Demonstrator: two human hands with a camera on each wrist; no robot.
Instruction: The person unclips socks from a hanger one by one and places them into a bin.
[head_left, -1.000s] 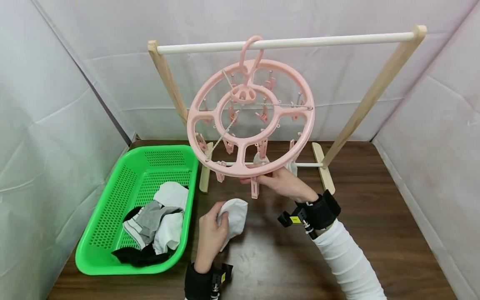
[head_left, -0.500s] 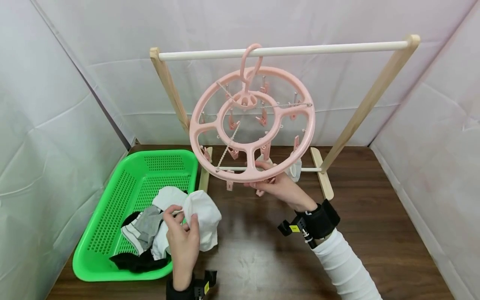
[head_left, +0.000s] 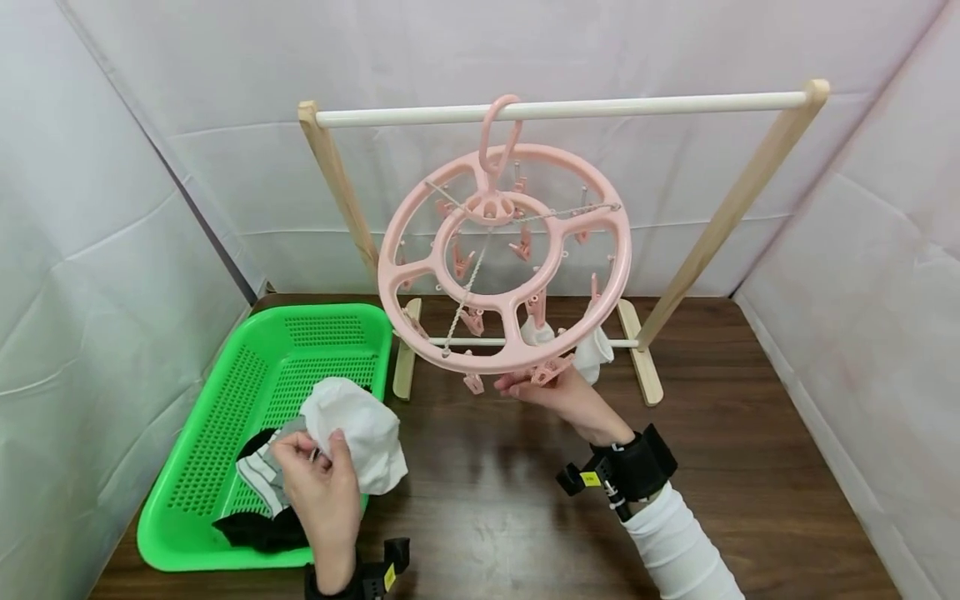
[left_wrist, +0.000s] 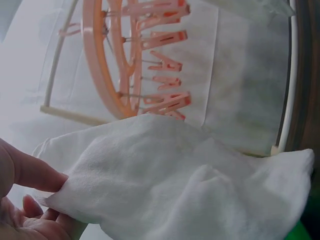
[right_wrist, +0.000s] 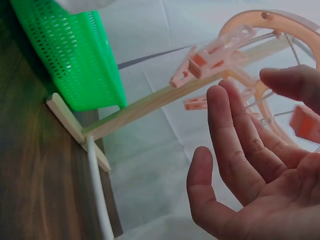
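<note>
My left hand [head_left: 322, 496] pinches a white sock [head_left: 363, 442] between thumb and fingers, over the right side of the green basket. In the left wrist view, the sock [left_wrist: 165, 180] spreads wide, its edge under the thumb. A round pink clip hanger [head_left: 487, 363] hangs by its hook from a white rod. My right hand [head_left: 572, 404] is under the hanger's front right rim, beside a tilted pink clip [head_left: 552, 370]. In the right wrist view, its fingers [right_wrist: 225, 135] are relaxed and apart from the thumb, close to clips [right_wrist: 210, 57]. Two white socks hang from clips, one sock [head_left: 594, 354] at the right.
The green basket [head_left: 153, 500] on the left holds grey, black and white socks. The rod [head_left: 645, 107] rests on slanted wooden legs [head_left: 738, 212] with feet on the dark wooden table [head_left: 495, 533]. White fabric walls stand on three sides.
My left hand has carried the white sock leftward to over the basket, and the sock has spread out. The hanger has turned slightly; my right hand stays at its front rim.
</note>
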